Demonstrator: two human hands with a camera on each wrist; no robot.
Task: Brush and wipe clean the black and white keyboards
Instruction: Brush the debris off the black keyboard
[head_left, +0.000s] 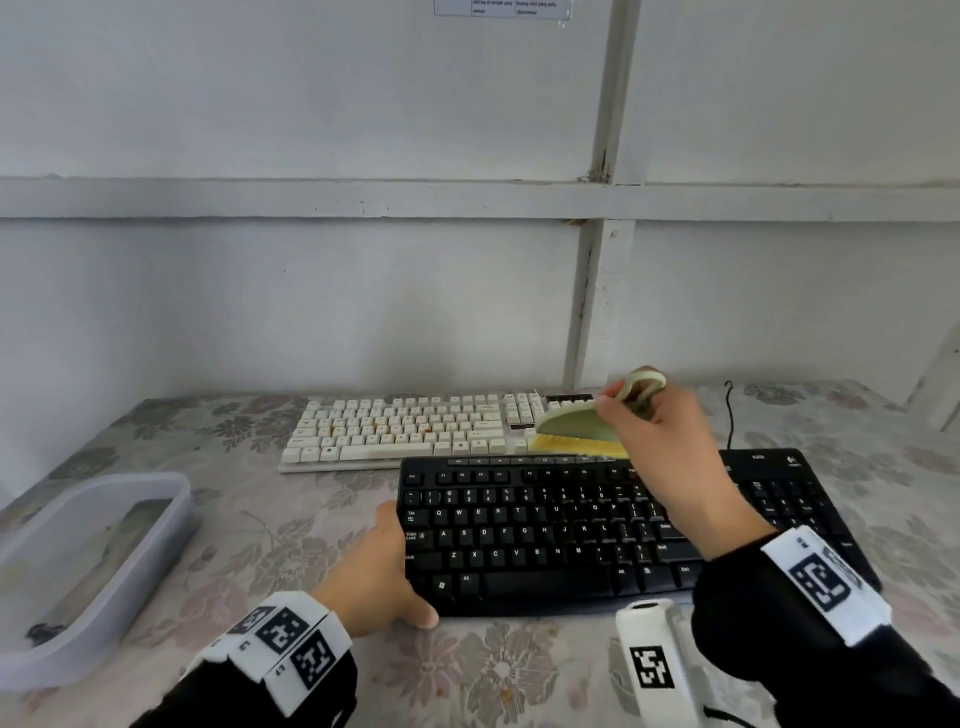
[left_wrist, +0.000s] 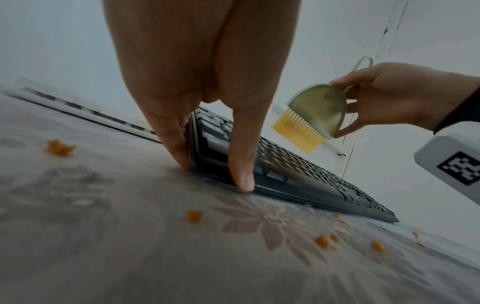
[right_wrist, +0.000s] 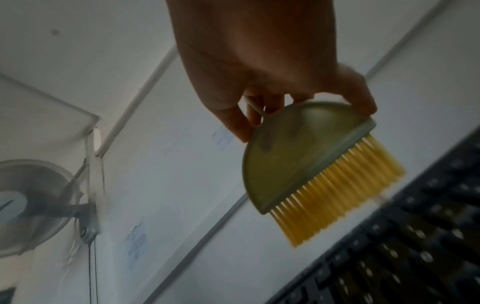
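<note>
Right hand (head_left: 662, 431) grips green brush (head_left: 576, 426) above black keyboard (head_left: 545, 535); left hand (head_left: 382, 577), fingers straight, braces its left end on table (head_left: 498, 670).

A floral-clothed tabletop (head_left: 498, 670) carries a white keyboard (head_left: 405, 428) at its back edge, a black keyboard (head_left: 587, 530) just in front, a clear tub (head_left: 93, 571) at the left edge, and orange crumbs (left_wrist: 193, 216) near the front.
</note>
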